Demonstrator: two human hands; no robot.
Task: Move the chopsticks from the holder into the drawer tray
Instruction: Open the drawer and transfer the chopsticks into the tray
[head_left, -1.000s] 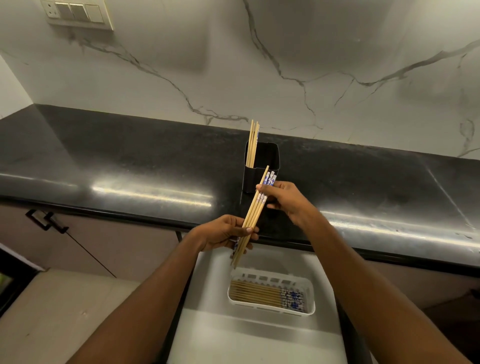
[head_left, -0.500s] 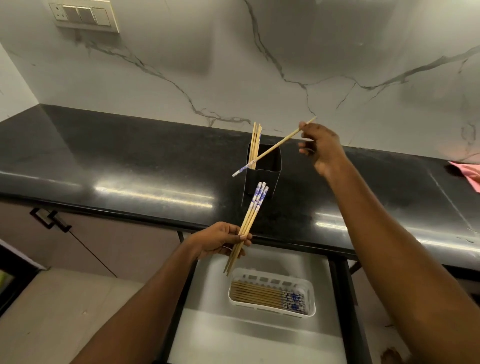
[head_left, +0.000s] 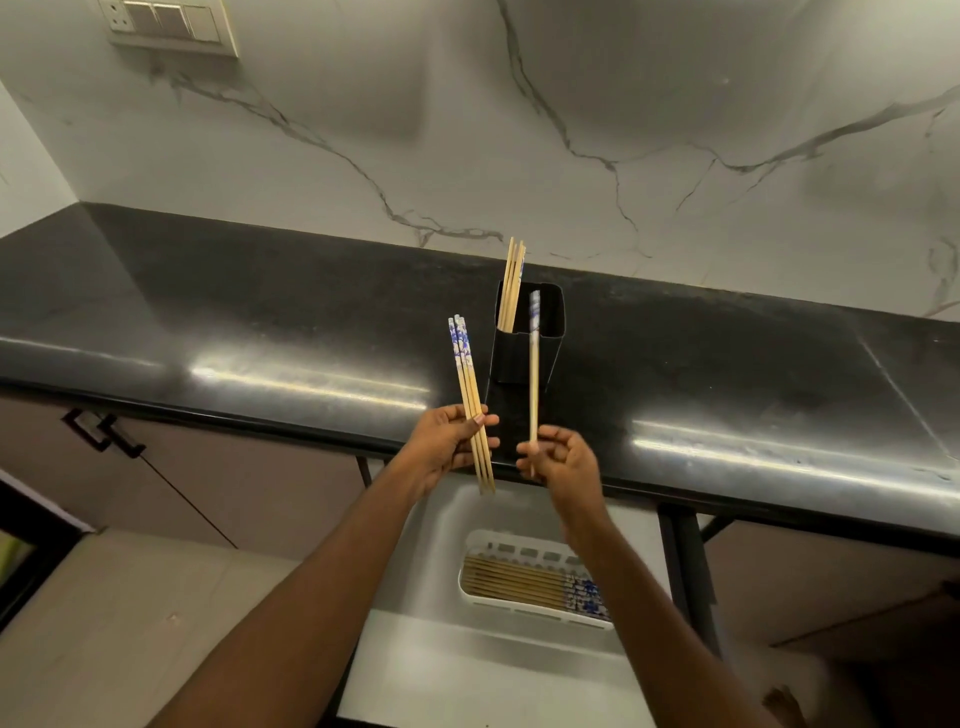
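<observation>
A black holder (head_left: 524, 358) stands on the dark counter with a few bamboo chopsticks (head_left: 511, 283) sticking up from it. My left hand (head_left: 447, 447) grips a small bundle of chopsticks (head_left: 470, 395), blue-patterned ends up. My right hand (head_left: 558, 460) pinches one single chopstick (head_left: 533, 374) upright, just in front of the holder. Both hands hover above the open drawer (head_left: 441, 545). In the drawer sits a white tray (head_left: 530, 608) with several chopsticks lying flat, patterned ends to the right.
The black counter (head_left: 260, 322) runs across the view under a marble wall. A switch plate (head_left: 171, 23) is at the top left. Cabinet doors with black handles (head_left: 104, 431) are at the left. The floor (head_left: 104, 623) shows at the lower left.
My right hand came down from above the holder with the single chopstick and turned it upright. My left hand shifted its bundle left and more upright.
</observation>
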